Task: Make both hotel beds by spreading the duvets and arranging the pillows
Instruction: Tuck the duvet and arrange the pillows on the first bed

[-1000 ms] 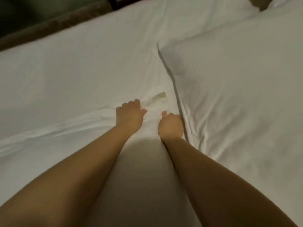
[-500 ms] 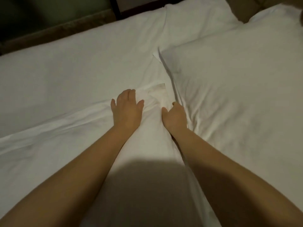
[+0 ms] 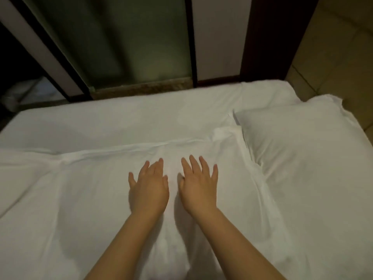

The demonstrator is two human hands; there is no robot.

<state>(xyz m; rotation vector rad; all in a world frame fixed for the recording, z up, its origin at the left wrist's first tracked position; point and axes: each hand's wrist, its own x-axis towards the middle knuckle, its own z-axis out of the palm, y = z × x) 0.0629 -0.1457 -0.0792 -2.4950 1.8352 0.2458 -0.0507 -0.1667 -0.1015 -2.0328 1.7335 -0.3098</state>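
A white duvet [image 3: 70,199] covers the near part of the bed, its folded top edge running across the middle of the view. My left hand [image 3: 148,187] and my right hand [image 3: 198,185] lie side by side over the duvet, just below that edge, fingers straight and spread, holding nothing. A white pillow [image 3: 302,158] lies to the right of my hands, against the duvet's right edge. Beyond the duvet's edge the white bed sheet [image 3: 121,124] shows bare.
Behind the bed's far side stand a frosted glass panel [image 3: 131,43] and dark frame posts [image 3: 190,41]. A tan padded headboard [image 3: 333,57] rises at the upper right. A dark gap lies at the far left.
Both hands let go of the duvet's bunched corner by the pillow and drew back with fingers spread flat. The view pulled back and up, showing the bed's far side and wall.
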